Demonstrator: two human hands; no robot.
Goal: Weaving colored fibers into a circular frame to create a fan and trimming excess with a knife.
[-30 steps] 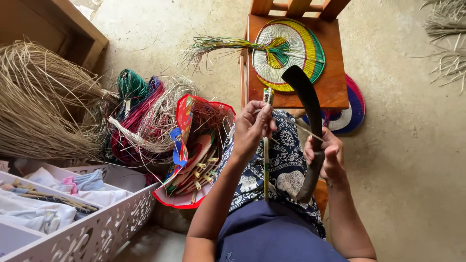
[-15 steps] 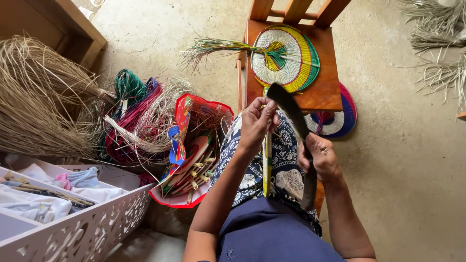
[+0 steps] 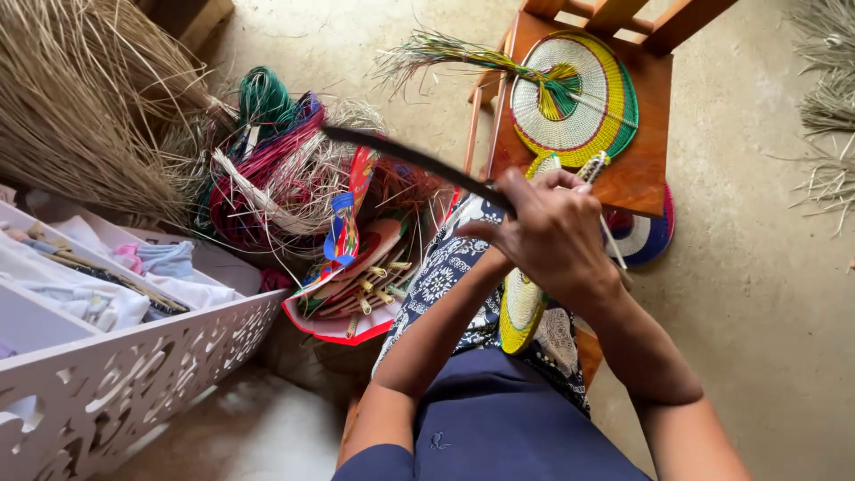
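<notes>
The right hand (image 3: 557, 236) hides most of the left hand. The dark curved blade (image 3: 405, 160) looks blurry.

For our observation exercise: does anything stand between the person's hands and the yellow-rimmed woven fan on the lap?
Nothing visible does. The right hand, shut on a long dark curved blade, lies directly over the yellow-rimmed round woven fan on the lap. The left hand is mostly hidden beneath it, so its grip is unclear.

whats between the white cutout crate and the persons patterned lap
In the head view, an open red-edged bag of woven fans with stick handles sits on the floor between the white crate and the patterned lap cloth.
</notes>
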